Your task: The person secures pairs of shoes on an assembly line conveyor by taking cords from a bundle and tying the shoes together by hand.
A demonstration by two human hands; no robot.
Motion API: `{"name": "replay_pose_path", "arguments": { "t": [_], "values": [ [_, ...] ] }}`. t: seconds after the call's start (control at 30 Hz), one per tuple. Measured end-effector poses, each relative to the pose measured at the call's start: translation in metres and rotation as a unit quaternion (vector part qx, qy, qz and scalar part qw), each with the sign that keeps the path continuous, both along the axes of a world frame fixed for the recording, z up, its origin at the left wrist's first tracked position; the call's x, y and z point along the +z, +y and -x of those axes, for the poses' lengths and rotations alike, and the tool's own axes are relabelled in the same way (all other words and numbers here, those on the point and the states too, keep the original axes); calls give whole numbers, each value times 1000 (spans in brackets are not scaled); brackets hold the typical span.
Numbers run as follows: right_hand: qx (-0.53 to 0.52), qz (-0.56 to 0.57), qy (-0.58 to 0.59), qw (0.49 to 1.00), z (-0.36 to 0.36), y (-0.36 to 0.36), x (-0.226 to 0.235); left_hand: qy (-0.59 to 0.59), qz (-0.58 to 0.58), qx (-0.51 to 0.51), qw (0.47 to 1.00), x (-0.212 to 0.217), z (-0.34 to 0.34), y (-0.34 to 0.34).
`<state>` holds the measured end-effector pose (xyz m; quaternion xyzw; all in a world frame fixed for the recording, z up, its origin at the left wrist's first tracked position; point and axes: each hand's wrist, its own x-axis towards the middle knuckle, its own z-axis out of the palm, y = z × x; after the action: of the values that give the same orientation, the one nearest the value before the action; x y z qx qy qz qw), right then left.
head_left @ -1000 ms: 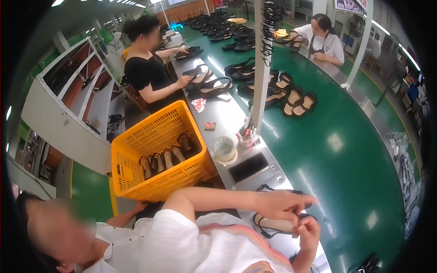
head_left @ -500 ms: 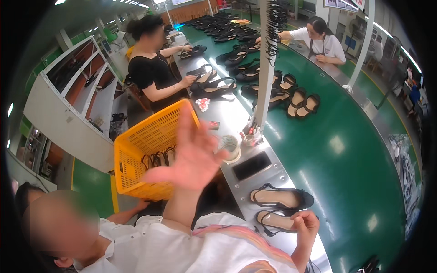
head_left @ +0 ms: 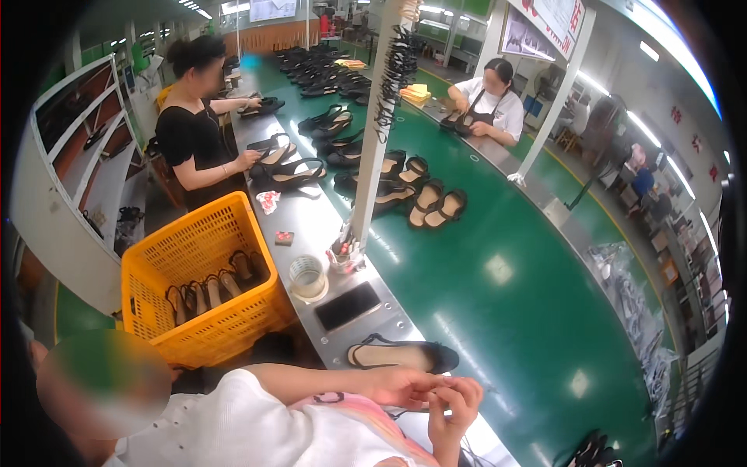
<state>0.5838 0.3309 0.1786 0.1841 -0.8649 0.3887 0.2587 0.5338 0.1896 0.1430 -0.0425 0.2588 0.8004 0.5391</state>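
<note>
My left hand (head_left: 405, 386) and my right hand (head_left: 456, 406) meet over the near end of the metal bench edge (head_left: 331, 342). Their fingertips are pinched together; anything between them is too small or hidden to make out. Just beyond lies a black slingback shoe (head_left: 397, 356) with a beige insole, its toe pointing right. Under and behind my hands, a bit of dark strap (head_left: 401, 412) shows; the rest there is covered. A flat black-screened device (head_left: 348, 307) rests on the metal past the shoe.
A yellow plastic crate (head_left: 226, 336) holding several shoes stands at the left. Beside the device are a roll of clear tape (head_left: 308, 279) and a cup of tools (head_left: 345, 257) by a white post (head_left: 369, 179). Co-workers handle shoes across the green table (head_left: 498, 327) and farther left.
My left hand, raised and spread over the crate before, has come down to meet my right hand. The view has shifted; the co-worker across now has a shoe in hand.
</note>
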Motion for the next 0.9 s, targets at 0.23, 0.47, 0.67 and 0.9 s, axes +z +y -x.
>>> {"name": "replay_pose_path", "arguments": {
  "t": [0.23,0.47,0.67,0.9],
  "values": [
    [-52,157,-98,981,-2,-16,-26,308,229,-30,923,18,7,-25],
    [-30,570,-281,771,27,-21,-41,839,287,309,343,40,37,-13],
    [140,452,-440,763,37,12,-34,807,253,218,487,19,39,-19],
    [162,371,-411,817,18,20,-41,793,181,123,568,-1,36,-21]
  ]
}}
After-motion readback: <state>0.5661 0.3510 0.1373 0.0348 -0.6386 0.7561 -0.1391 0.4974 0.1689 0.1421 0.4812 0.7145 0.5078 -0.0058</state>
